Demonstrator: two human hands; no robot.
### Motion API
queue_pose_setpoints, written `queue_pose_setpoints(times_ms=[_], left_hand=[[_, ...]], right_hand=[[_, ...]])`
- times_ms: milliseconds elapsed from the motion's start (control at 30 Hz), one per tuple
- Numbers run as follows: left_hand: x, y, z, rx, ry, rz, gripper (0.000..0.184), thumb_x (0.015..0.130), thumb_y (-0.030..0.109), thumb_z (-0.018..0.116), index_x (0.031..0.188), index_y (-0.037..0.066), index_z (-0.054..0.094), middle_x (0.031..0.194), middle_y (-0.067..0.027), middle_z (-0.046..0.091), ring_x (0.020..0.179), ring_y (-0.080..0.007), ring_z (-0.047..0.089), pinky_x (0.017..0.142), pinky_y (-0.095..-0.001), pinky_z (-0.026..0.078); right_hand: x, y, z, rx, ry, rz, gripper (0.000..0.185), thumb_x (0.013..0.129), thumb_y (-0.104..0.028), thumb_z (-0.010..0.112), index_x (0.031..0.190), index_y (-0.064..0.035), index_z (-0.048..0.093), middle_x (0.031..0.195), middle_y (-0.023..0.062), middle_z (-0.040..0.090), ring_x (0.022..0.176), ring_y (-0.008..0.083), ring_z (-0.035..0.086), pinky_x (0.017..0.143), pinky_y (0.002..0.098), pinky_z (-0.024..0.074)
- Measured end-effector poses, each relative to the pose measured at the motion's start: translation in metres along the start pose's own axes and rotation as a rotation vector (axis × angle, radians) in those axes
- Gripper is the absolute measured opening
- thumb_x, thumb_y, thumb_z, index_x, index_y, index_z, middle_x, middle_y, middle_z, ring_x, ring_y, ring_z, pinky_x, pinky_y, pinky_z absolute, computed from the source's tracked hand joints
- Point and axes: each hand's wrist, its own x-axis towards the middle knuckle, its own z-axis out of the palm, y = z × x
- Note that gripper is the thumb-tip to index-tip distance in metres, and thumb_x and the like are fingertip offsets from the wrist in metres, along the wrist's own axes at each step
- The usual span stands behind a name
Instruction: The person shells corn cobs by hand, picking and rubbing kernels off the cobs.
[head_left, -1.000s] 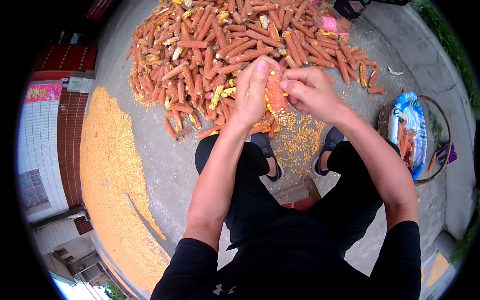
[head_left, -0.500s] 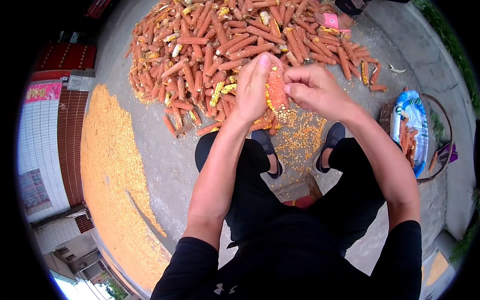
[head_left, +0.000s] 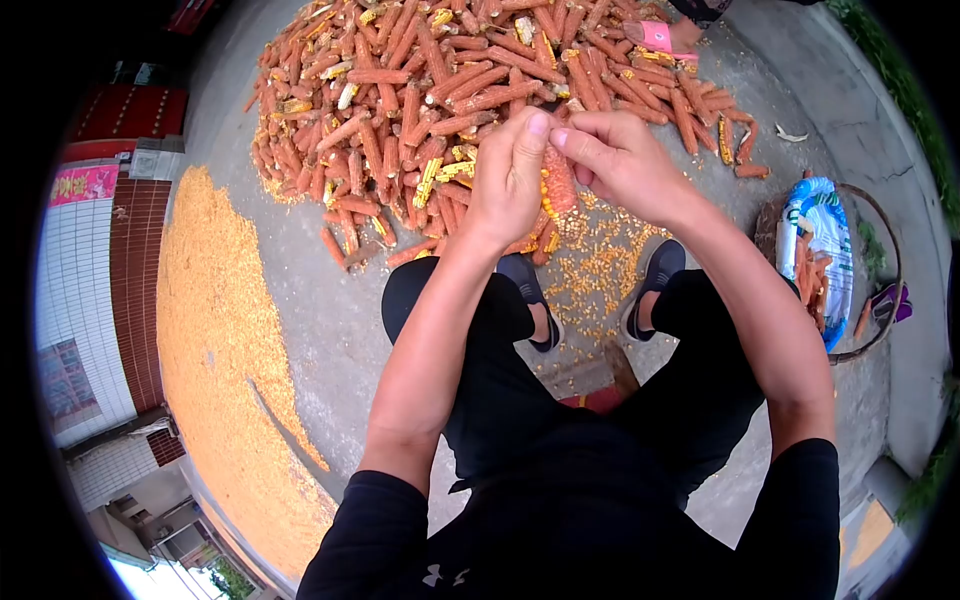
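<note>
Corn cob, bearing yellow kernels along its left side, is located at the near edge of the cob pile. Left hand: closed around the cob, thumb extended toward the pile. Right hand: partly curled, thumb at the cob's upper end; whether it grips cannot be determined. Loose kernels lie just in front of the pile; a kernel spread lies left of it, a basket right.
</note>
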Motion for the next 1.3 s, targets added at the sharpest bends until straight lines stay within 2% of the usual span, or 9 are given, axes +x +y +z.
queue_pose_setpoints(times_ms=[133,233,333,433,533,633,733,1133,1300], left_hand=[[0.0,0.007,0.005,-0.001,0.006,-0.014,0.041,0.109,0.027,0.041,0.092,-0.004,0.061,0.076,-0.01,0.058,0.073,-0.0157,0.054,0.069,-0.0329,0.045],[0.003,0.004,0.005,-0.042,0.003,-0.058,0.041,0.109,0.028,0.042,0.092,-0.004,0.062,0.077,-0.0076,0.06,0.074,-0.0141,0.055,0.07,-0.0319,0.046],[0.005,-0.003,0.007,-0.089,0.117,-0.175,0.041,0.108,0.03,0.046,0.09,-0.003,0.063,0.074,-0.0047,0.059,0.072,-0.0123,0.054,0.067,-0.0317,0.045],[0.003,-0.006,-0.001,-0.031,0.114,-0.412,0.042,0.106,0.032,0.05,0.085,-0.002,0.063,0.069,-0.003,0.057,0.066,-0.0101,0.052,0.06,-0.0296,0.043],[0.004,0.002,-0.003,-0.152,0.12,-0.587,0.04,0.105,0.035,0.053,0.086,0.001,0.061,0.065,-0.0016,0.053,0.057,-0.0075,0.047,0.05,-0.0254,0.037],[0.007,0.02,-0.011,-0.412,0.066,-0.68,0.041,0.106,0.041,0.049,0.092,0.004,0.057,0.059,0.001,0.045,0.044,-0.0075,0.036,0.04,-0.023,0.025],[0.006,0.016,-0.013,-0.519,0.04,-0.581,0.04,0.106,0.041,0.049,0.098,0.002,0.057,0.062,-0.0002,0.044,0.047,-0.0082,0.036,0.042,-0.0228,0.027],[-0.005,0.012,-0.005,-0.557,-0.025,-0.376,0.027,0.109,0.025,0.041,0.113,0.004,0.057,0.068,0.0039,0.038,0.052,-0.0038,0.03,0.047,-0.021,0.024],[-0.003,0.014,-0.008,-0.556,-0.075,-0.354,0.029,0.109,0.024,0.042,0.122,0.002,0.055,0.067,0.0048,0.039,0.05,-0.0031,0.03,0.046,-0.0208,0.023]], right_hand=[[0.006,0.016,0.0,0.059,-0.01,-0.042,0.039,0.097,-0.031,0.059,0.076,0.002,0.061,0.064,0.0042,0.056,0.06,0.0109,0.051,0.055,0.0323,0.0411],[0.002,0.012,-0.004,0.224,-0.044,0.161,0.032,0.094,-0.026,0.059,0.082,0.0034,0.063,0.07,0.0088,0.062,0.063,0.0161,0.057,0.06,0.0355,0.0449],[0.003,0.012,-0.005,-0.188,0.097,-0.175,0.03,0.092,-0.026,0.063,0.09,0.004,0.066,0.073,0.0119,0.064,0.069,0.0225,0.062,0.067,0.0386,0.0479],[-0.003,-0.001,-0.005,-0.354,-0.027,-0.191,0.035,0.092,-0.031,0.067,0.099,0.0039,0.067,0.079,0.0148,0.065,0.075,0.0271,0.064,0.074,0.0405,0.0493],[-0.002,0.011,0.0,-0.517,0.005,-0.383,0.038,0.093,-0.034,0.067,0.106,0.0024,0.065,0.082,0.0131,0.066,0.072,0.0228,0.065,0.07,0.0372,0.0508],[0.0,0.01,-0.003,-0.049,-0.209,-0.135,0.035,0.099,-0.032,0.061,0.109,0.0014,0.064,0.083,0.0102,0.065,0.067,0.0169,0.064,0.064,0.0328,0.0509],[-0.001,0.009,-0.009,0.284,-0.295,-0.07,0.034,0.104,-0.031,0.053,0.11,0.0003,0.063,0.08,0.0066,0.063,0.062,0.0115,0.06,0.058,0.0272,0.0491],[-0.002,0.015,0.008,0.487,-0.048,0.16,0.034,0.109,-0.032,0.042,0.108,-0.003,0.058,0.066,0.0075,0.058,0.041,0.0091,0.042,0.042,0.0235,0.036],[-0.004,-0.001,0.005,0.717,0.004,0.384,0.033,0.109,-0.033,0.038,0.11,-0.004,0.055,0.065,0.0092,0.058,0.037,0.0102,0.037,0.042,0.0287,0.0388]])
